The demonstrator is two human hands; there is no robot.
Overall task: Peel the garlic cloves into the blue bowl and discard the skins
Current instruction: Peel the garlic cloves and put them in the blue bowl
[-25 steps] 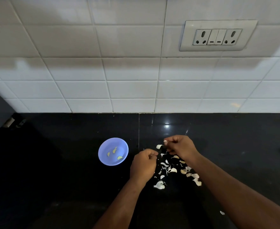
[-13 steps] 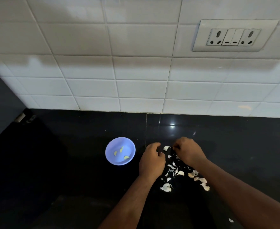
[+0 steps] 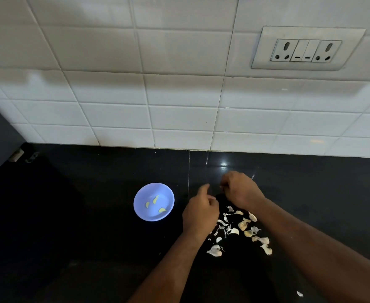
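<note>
Above a black counter (image 3: 92, 215), the left hand (image 3: 199, 212) and the right hand (image 3: 242, 190), fingers curled, work close together, seemingly mid-peel over the scattered skins (image 3: 234, 228). Whether either pinches a clove is hidden, so I cannot tell. Next the freed clove should drop into the blue bowl (image 3: 139, 196), just left, holding three peeled cloves (image 3: 155, 200).

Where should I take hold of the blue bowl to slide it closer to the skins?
Pinch the blue bowl at its right rim, coming from above with the left hand, which is nearest. The bowl sits upright and open, the rim is bare, and the three peeled cloves lie low inside, clear of the fingers.
</note>
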